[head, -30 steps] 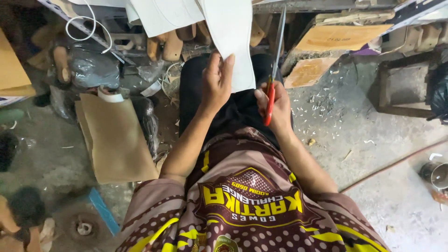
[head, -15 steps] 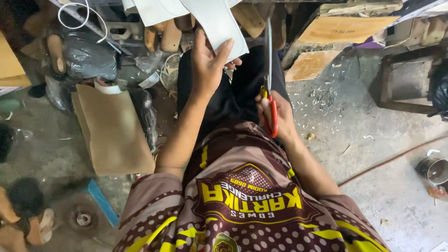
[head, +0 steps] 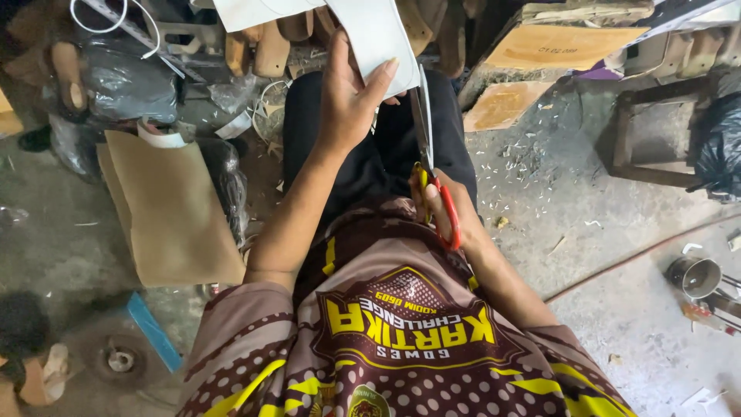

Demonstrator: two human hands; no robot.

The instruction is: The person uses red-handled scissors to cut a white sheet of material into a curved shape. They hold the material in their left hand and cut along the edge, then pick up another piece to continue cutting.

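Cutting white flat sheet of paper-like material, held up over lap; left hand grip closed on sheet's lower edge. Right hand grip closed through red-and-yellow-handled steel scissors, blades at sheet's right edge. Brown cardboard piece on floor at left.
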